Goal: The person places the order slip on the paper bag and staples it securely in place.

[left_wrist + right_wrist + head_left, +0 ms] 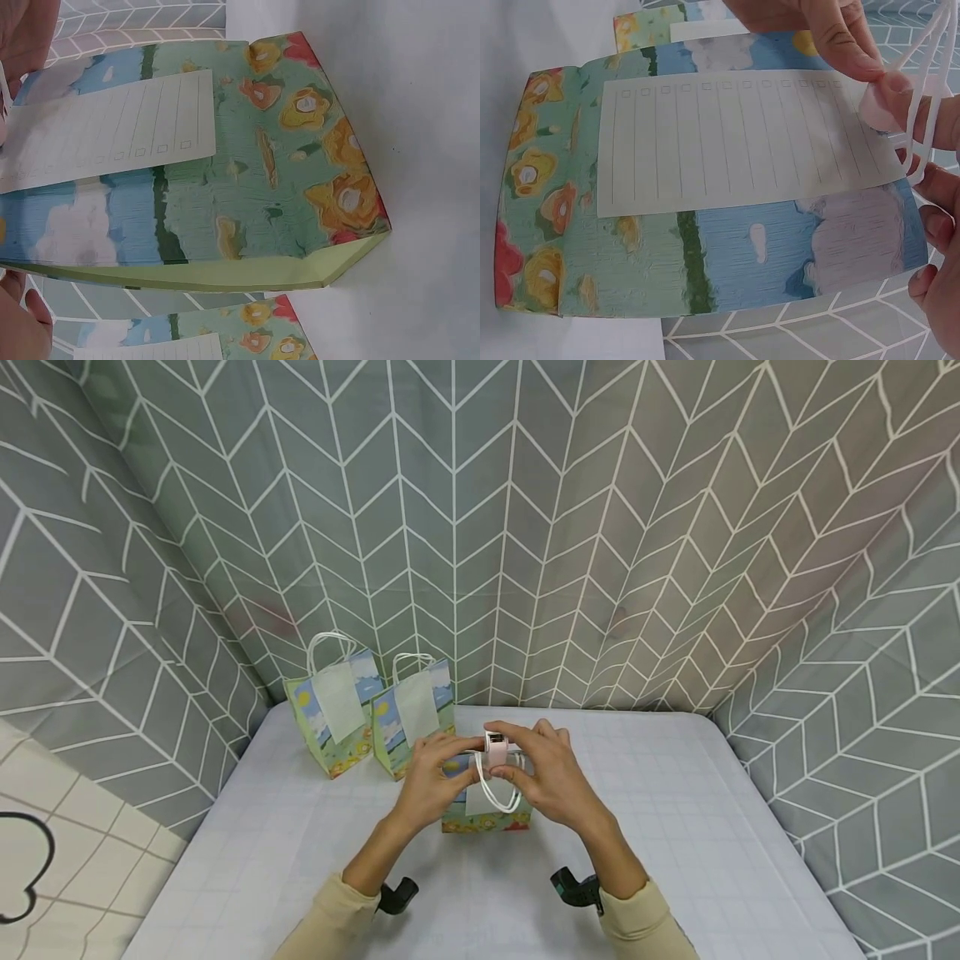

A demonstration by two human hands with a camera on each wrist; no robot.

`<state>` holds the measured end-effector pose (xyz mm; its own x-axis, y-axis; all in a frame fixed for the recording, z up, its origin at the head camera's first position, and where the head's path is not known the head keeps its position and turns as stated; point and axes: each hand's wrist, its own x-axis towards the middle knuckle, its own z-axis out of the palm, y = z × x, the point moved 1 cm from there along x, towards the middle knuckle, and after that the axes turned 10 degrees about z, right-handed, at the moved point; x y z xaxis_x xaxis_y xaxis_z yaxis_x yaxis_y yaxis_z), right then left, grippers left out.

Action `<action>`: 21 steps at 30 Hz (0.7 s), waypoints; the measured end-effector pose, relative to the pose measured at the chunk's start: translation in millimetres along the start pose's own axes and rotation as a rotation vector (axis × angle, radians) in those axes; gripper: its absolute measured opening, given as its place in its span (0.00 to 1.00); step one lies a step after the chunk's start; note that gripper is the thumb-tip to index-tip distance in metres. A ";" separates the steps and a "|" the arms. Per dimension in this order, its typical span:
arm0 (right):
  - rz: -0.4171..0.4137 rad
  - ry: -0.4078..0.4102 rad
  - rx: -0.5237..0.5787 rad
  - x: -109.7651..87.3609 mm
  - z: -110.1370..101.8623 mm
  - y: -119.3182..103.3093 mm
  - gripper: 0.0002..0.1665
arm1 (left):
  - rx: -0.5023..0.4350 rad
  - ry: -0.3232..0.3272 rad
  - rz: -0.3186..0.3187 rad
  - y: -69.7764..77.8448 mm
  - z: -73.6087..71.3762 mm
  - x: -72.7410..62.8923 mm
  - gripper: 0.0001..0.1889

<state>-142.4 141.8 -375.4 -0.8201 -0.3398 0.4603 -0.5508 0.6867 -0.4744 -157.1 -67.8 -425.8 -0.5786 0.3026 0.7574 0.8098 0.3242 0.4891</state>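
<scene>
A paper gift bag [217, 187] with a flower, meadow and sky print stands in front of me, a lined white sheet [742, 142] on its face. White cord handles [495, 797] hang over its front from the top. My left hand [437, 772] pinches the bag's top edge on the left. My right hand [551, 772] grips a small pink-and-white object [497, 750] with a dark opening, its exact kind unclear, at the middle of that edge. In the right wrist view, fingers partly hide the pink part.
Two similar gift bags, one farther left [337, 710] and one nearer [412, 714], stand upright at the table's back left with handles up. A white cloth covers the table [660, 827]. Grey patterned curtains [487, 527] enclose the back and sides.
</scene>
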 end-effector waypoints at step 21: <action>0.115 -0.059 0.037 -1.5 -2.9 -2.2 0.41 | 0.128 -0.073 0.091 -0.2 -4.3 3.2 0.21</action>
<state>-139.6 142.6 -372.9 -0.8852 -0.2984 0.3569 -0.4572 0.6997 -0.5490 -158.7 -70.8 -421.6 -0.5130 0.3985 0.7603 0.8427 0.4025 0.3577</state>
